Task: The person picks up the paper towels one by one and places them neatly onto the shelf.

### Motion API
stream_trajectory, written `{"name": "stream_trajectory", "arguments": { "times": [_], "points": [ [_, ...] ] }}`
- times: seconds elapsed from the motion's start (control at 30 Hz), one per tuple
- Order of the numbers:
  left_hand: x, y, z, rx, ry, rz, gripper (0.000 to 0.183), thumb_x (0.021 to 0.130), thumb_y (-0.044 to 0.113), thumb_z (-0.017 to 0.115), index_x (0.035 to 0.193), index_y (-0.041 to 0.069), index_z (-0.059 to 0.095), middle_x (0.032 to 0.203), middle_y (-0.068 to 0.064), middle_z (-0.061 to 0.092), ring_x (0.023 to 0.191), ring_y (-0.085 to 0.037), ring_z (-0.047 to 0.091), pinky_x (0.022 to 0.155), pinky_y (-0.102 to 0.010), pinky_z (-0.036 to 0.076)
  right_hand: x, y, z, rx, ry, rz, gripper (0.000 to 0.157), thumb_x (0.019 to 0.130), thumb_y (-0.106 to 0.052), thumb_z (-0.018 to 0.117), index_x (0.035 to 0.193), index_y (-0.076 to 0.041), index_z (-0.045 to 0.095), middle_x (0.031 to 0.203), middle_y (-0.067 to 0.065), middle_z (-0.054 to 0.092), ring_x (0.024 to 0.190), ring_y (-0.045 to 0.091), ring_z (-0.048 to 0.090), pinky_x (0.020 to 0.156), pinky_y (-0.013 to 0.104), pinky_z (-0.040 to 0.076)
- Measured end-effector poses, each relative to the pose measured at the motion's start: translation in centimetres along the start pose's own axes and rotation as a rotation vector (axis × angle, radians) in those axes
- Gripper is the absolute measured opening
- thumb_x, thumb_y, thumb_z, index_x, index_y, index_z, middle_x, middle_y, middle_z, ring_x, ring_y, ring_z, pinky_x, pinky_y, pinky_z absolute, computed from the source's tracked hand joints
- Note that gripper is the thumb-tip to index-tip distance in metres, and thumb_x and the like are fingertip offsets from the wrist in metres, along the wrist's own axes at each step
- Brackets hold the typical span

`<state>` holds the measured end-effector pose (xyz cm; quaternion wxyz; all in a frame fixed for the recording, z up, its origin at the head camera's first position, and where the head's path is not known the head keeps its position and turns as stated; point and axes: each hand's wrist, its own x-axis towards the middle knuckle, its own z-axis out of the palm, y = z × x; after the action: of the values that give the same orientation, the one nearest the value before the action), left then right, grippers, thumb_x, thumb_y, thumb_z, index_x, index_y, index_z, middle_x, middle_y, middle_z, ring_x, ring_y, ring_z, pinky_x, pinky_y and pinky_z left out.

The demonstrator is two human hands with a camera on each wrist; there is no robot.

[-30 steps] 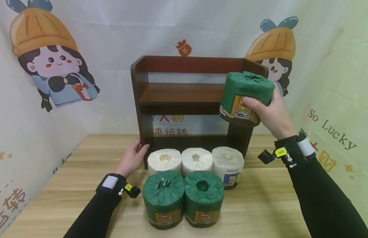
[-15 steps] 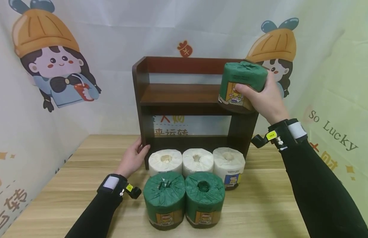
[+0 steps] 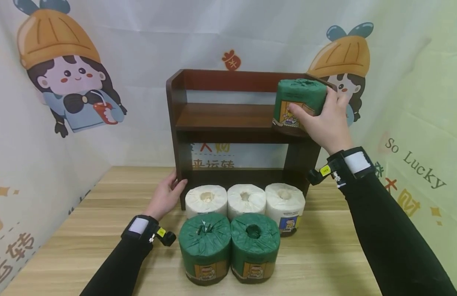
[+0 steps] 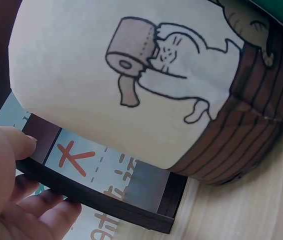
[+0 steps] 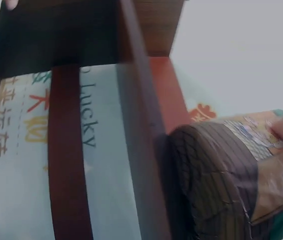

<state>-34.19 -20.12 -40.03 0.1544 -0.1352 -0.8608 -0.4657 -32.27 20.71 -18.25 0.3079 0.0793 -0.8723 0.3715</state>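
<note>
My right hand [image 3: 332, 123] grips a green-wrapped toilet roll [image 3: 300, 96] at the right end of the upper board of a dark brown shelf [image 3: 228, 117], thumb across the printed front. In the right wrist view, the brown-striped lower end of this toilet roll [image 5: 206, 175] is right at the board's edge. My left hand [image 3: 163, 196] holds the shelf's left side panel low down. The left wrist view shows its thumb on one side of the panel [image 4: 96, 197] and its fingers on the other.
Three white toilet rolls [image 3: 247, 199] stand in a row before the shelf. In front of them, two green toilet rolls [image 3: 205, 246] stand side by side on the wooden table [image 3: 324, 255]. A printed cloth [image 3: 147, 82] hangs behind and at both sides.
My right hand has lifted the green toilet roll and moved it left and back, over the right end of the upper board. The left hand has stayed on the side panel.
</note>
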Motion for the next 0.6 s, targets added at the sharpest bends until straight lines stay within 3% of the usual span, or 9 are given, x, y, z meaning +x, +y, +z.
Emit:
{"name": "stream_trajectory", "arguments": {
  "times": [0.23, 0.4, 0.5, 0.6],
  "points": [
    [0.1, -0.1, 0.0, -0.009, -0.005, -0.013, 0.054, 0.106, 0.026, 0.052, 0.155, 0.031, 0.03, 0.153, -0.008, 0.033, 0.129, -0.032, 0.039, 0.1, -0.054, 0.043, -0.8, -0.1, 1.3, -0.08, 0.148, -0.092, 0.093, 0.083, -0.055, 0.067, 0.148, -0.014, 0.014, 0.137, 0.016, 0.029, 0.119, 0.028, 0.039, 0.093, 0.048, 0.051],
    [0.1, -0.1, 0.0, -0.024, -0.005, 0.002, 0.054, 0.105, 0.024, 0.052, 0.155, 0.028, 0.03, 0.153, -0.01, 0.032, 0.128, -0.033, 0.041, 0.1, -0.053, 0.044, -1.3, -0.1, 2.0, -0.248, 0.18, -0.098, 0.112, 0.078, -0.064, 0.069, 0.156, -0.011, 0.009, 0.135, 0.018, 0.024, 0.122, 0.032, 0.03, 0.093, 0.053, 0.049],
    [0.1, -0.1, 0.0, -0.037, -0.005, 0.004, 0.054, 0.105, 0.023, 0.052, 0.155, 0.028, 0.031, 0.153, -0.01, 0.032, 0.128, -0.032, 0.041, 0.1, -0.052, 0.044, -1.4, 0.1, 2.5, -0.257, 0.18, -0.068, 0.121, 0.074, -0.066, 0.071, 0.157, -0.01, 0.002, 0.136, 0.021, 0.025, 0.123, 0.034, 0.03, 0.097, 0.056, 0.045],
    [0.1, -0.1, 0.0, -0.023, -0.009, 0.002, 0.054, 0.106, 0.024, 0.052, 0.155, 0.028, 0.03, 0.153, -0.009, 0.033, 0.129, -0.032, 0.04, 0.101, -0.053, 0.043, -1.4, 0.3, 2.9, -0.213, 0.187, -0.038, 0.116, 0.076, -0.063, 0.072, 0.154, -0.01, 0.006, 0.137, 0.021, 0.028, 0.123, 0.034, 0.033, 0.099, 0.057, 0.043]
  ]
}}
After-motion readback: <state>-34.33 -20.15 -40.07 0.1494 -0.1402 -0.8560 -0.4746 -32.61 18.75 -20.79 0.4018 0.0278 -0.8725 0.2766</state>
